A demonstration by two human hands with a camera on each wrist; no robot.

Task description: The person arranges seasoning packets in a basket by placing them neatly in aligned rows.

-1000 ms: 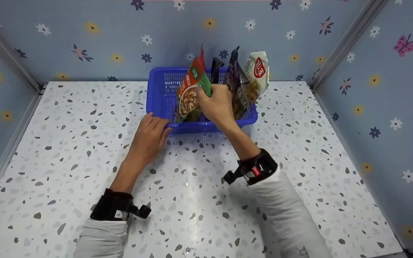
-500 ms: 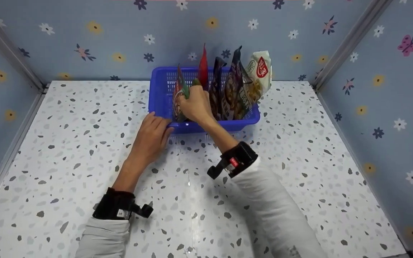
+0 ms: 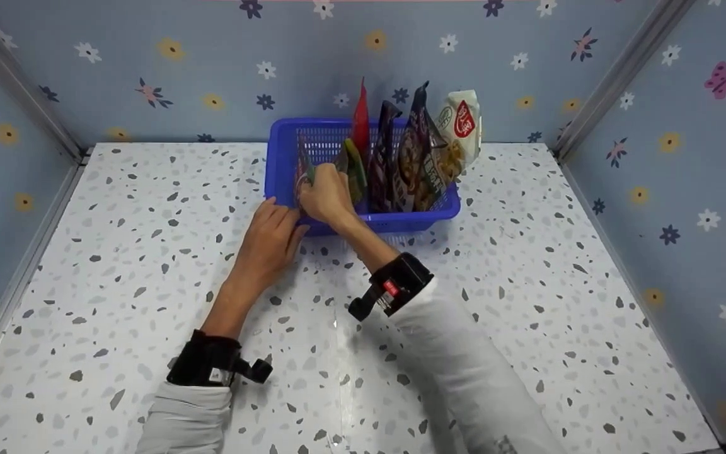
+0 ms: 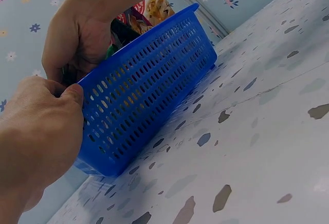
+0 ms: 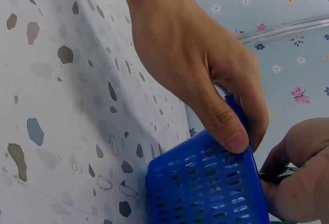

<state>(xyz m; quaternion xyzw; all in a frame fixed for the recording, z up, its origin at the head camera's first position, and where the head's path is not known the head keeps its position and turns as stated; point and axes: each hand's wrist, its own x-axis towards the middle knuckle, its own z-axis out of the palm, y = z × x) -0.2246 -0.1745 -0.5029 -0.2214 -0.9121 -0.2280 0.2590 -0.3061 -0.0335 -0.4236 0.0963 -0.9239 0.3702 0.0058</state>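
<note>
My left hand [image 3: 267, 243] grips the near left corner of a blue plastic basket [image 3: 413, 222]; in the right wrist view its thumb [image 5: 234, 136] presses the outside of the wall while the fingers go over the rim. Reaching inside the basket's left end, my right hand [image 3: 327, 194] pinches a red and green food bag [image 3: 300, 173], mostly hidden behind the knuckles. Just right of that hand leans a green and yellow bag [image 3: 355, 170]. A red-edged bag [image 3: 361, 120] stands behind it.
Farther right in the basket stand a dark bag [image 3: 382, 151], a purple bag [image 3: 410, 148] and a white bag [image 3: 464, 126] tilted over the right rim. The speckled table [image 3: 167, 252] is bounded by flowered panels [image 3: 174, 82] at the back and sides.
My right hand has carried the red and green bag leftward and down into the basket's left end. The green and yellow bag has come into sight. My left hand stays on the corner.
</note>
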